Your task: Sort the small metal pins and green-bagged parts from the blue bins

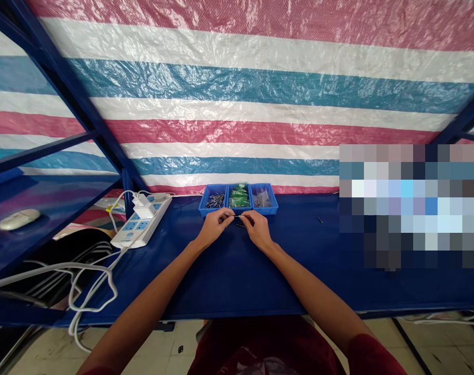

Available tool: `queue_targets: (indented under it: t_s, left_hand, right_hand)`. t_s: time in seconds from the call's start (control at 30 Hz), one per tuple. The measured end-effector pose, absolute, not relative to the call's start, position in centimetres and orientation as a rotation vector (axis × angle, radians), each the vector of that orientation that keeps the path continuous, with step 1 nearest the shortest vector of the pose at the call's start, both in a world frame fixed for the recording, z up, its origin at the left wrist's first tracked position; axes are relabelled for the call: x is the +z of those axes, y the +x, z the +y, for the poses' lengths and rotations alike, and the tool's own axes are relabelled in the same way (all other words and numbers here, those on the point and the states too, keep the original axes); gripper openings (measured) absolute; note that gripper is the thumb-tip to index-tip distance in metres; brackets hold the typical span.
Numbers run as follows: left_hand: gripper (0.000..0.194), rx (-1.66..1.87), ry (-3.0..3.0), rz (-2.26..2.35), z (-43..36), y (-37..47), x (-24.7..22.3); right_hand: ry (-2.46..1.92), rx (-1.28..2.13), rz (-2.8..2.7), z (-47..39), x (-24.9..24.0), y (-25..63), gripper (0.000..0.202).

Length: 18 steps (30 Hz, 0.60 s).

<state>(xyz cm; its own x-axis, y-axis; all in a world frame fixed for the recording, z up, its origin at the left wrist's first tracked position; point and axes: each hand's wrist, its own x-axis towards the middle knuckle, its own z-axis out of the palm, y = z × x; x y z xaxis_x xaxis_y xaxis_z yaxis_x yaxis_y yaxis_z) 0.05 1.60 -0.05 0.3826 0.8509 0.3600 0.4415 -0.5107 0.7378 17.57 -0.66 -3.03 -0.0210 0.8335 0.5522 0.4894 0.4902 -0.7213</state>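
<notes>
Fingertips of left hand [216, 226] and right hand [257, 227] each pinched a slender piece [237, 216], held between them, close before three blue bins [265, 211]. Blue tabletop [237, 281] spread to its near edge and rightward past a dark bit [320, 220]; power strip [143, 221] bounded the left.

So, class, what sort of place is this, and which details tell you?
Probably a workshop or small assembly station: three blue bins of small parts stand on a blue workbench, a white power strip lies to the left, and striped plastic sheeting hangs behind as a makeshift wall.
</notes>
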Motion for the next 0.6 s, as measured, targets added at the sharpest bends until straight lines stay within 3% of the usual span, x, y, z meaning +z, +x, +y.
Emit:
queue_targets:
  t_s: [0.6]
  left_hand:
    - [0.021,1.245,1.916,0.997,1.53,-0.16,0.09]
  right_hand:
    - [-1.084,0.445,-1.63,-1.01,-2.73,17.35,0.024]
